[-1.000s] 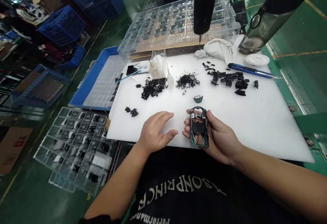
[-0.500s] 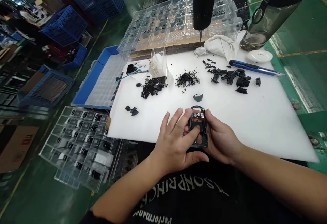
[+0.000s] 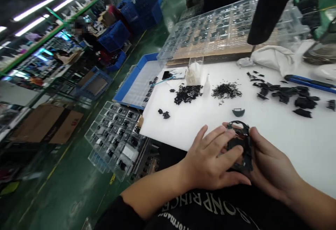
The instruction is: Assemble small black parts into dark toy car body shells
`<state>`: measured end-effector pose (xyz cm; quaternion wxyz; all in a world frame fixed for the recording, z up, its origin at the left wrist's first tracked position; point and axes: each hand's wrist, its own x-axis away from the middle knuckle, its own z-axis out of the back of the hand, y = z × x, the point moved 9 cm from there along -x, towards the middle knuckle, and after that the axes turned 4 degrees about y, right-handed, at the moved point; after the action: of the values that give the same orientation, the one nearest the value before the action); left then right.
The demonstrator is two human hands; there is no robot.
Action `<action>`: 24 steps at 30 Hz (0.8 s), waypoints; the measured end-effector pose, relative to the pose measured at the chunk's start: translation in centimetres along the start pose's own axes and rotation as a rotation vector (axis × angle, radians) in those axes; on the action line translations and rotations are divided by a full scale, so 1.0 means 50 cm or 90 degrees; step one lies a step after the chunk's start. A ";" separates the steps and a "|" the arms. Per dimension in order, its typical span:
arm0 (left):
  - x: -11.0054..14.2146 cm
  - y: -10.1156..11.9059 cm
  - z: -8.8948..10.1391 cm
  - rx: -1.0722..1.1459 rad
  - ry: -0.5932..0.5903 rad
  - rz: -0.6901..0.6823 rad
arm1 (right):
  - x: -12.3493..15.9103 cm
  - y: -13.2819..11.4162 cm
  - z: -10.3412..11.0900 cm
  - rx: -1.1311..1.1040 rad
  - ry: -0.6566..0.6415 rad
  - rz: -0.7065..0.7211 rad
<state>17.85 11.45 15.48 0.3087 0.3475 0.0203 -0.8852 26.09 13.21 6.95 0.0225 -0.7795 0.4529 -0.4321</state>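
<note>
My right hand (image 3: 274,167) grips a black plastic housing (image 3: 246,154) by its side, over the near edge of the white work surface. The housing has a rounded top with an opening in it. My left hand (image 3: 208,160) lies over its left side, fingers spread, with fingertips touching its face. Nothing shows gripped in that hand. Just beyond the housing lies a small dark half-round piece (image 3: 238,113). Farther back are a pile of tiny black parts (image 3: 226,90) and a heap of black pieces (image 3: 187,94). Motion blur hides the housing's finer detail.
Black scraps (image 3: 285,92) and a blue cutter (image 3: 309,82) lie at the right. A dark powered screwdriver (image 3: 266,16) hangs before a clear compartment tray (image 3: 210,30). To the left are a blue bin (image 3: 127,79) and another parts tray (image 3: 115,132). Other people work far left.
The camera view has swung left, so the bench and both hands appear farther right. My hands stay on the housing, the left fingers still spread over it.
</note>
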 end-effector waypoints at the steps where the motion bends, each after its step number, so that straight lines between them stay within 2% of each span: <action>1: 0.011 -0.006 -0.001 0.013 -0.005 0.009 | -0.004 0.002 0.015 -0.010 0.021 -0.009; 4: 0.062 -0.046 0.005 0.064 -0.003 0.049 | -0.022 0.011 0.059 -0.034 0.047 -0.027; 7: 0.123 -0.125 0.027 0.084 0.012 0.138 | -0.036 0.016 0.084 -0.014 -0.004 -0.004; 10: 0.175 -0.219 0.057 0.029 0.016 0.275 | -0.034 0.017 0.080 -0.011 -0.067 0.030; 12: 0.188 -0.256 0.085 -0.012 0.056 0.314 | -0.029 0.016 0.064 -0.019 -0.093 0.043; 14: 0.181 -0.262 0.108 -0.039 0.096 0.303 | -0.024 0.013 0.045 -0.021 -0.102 0.050; 17: 0.150 -0.234 0.122 -0.047 0.125 0.252 | -0.017 0.006 0.021 -0.024 -0.105 0.060; 21: 0.105 -0.196 0.111 -0.010 0.132 0.211 | -0.009 0.003 0.008 -0.018 -0.113 0.059; 24: 0.083 -0.192 0.096 0.022 0.146 0.202 | -0.008 0.003 0.009 -0.019 -0.110 0.058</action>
<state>7.22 15.79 14.78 0.4342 0.4501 -0.0148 -0.7802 26.24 13.24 6.35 0.0697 -0.7927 0.4907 -0.3548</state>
